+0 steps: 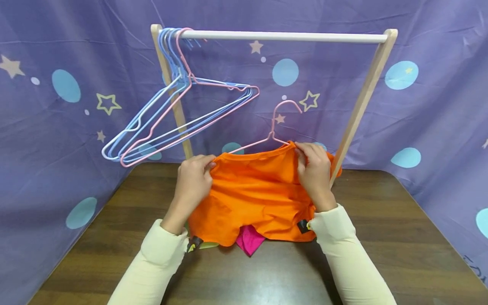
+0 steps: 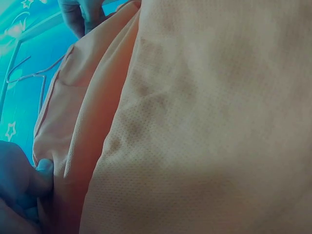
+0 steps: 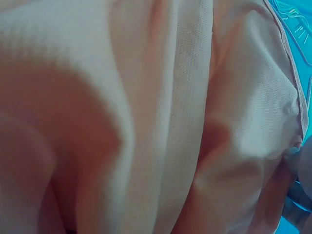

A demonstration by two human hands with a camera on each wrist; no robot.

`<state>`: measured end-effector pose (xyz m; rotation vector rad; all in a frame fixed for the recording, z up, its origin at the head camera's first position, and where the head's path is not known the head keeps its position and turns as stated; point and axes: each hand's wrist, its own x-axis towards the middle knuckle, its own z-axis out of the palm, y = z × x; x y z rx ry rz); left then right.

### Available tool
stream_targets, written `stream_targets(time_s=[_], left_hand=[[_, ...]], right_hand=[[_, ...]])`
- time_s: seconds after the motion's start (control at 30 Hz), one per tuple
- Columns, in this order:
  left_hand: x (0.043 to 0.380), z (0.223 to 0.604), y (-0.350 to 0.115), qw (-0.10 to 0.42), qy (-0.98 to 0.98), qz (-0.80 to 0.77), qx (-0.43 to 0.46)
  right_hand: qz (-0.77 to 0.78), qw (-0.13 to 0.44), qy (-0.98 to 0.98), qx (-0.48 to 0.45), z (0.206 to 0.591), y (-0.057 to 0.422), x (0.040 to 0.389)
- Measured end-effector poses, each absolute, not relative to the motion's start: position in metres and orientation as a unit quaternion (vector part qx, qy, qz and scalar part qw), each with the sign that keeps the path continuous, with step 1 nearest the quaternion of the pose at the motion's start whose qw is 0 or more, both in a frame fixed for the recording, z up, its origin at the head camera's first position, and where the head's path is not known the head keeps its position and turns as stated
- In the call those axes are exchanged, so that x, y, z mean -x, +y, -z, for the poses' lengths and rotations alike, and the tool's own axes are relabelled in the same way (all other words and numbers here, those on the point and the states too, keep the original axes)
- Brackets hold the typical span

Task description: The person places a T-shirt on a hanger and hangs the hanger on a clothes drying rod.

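L hand (image 1: 193, 178) & R hand (image 1: 315, 171) curled, pinching orange garment (image 1: 259, 195) by top edge. Pink hanger (image 1: 272, 134) behind; other hangers (image 1: 183, 79) nr rail (image 1: 286, 36) L end.

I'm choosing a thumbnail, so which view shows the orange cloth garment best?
The head view: it shows the orange cloth garment from upper to lower edge, in vivid colour, with parts hidden by the left hand and right hand. Both wrist views show just close, dull-toned folds of it, cut off by the frame.

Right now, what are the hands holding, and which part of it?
The orange garment: the left hand and right hand pinch its top edge, apart from each other.
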<state>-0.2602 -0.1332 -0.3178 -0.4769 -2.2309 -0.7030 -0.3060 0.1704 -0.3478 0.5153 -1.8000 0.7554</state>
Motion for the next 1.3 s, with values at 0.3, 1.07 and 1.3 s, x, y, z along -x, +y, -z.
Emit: stream_targets(time_s=[0.3,1.07,1.3], left_hand=[[0.258,0.315,-0.137,0.354,-0.871,0.277,0.196],[0.254,0.308,-0.147,0.334,-0.885,0.279,0.167],[0.256,0.307,-0.144,0.324,-0.888,0.278,0.172]], right_hand=[[-0.310,0.527,-0.760,-0.219,0.342,0.174,0.305],[-0.258,0.478,-0.819,-0.186,0.346,0.195,0.313],[-0.263,0.450,-0.834,-0.181,0.346,0.198,0.309]])
